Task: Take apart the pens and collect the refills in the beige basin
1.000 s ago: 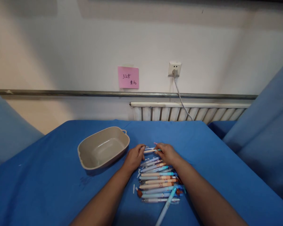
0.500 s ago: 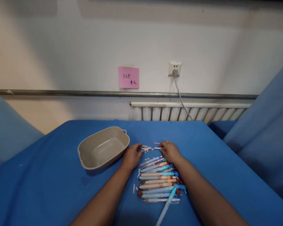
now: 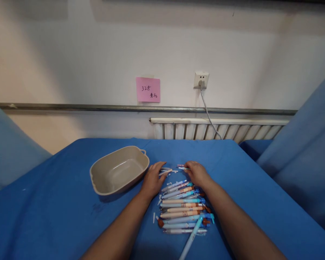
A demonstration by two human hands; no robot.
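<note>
My left hand [image 3: 152, 178] and my right hand [image 3: 197, 174] rest on the blue table [image 3: 56, 202] at the far end of a pile of pens [image 3: 182, 209]. Between them lie small pen parts [image 3: 170, 170], thin and pale. The left fingers curl round one end of a pale stick, and the right fingertips pinch a thin piece near its pink tip. Several pens in blue, peach and grey lie side by side just behind my hands. A beige dish [image 3: 119, 174] stands empty to the left of my left hand.
One light blue pen [image 3: 191, 240] lies slanted at the near end of the pile. Small white bits [image 3: 153, 217] lie left of the pens. Behind the table are a radiator [image 3: 216, 130], a wall socket with a cable [image 3: 200, 80] and a pink note [image 3: 148, 89]. Blue fabric rises at both sides.
The piece that both hands held together a second ago has come apart. The hands have drawn slightly away from each other and lowered toward the cloth.
</note>
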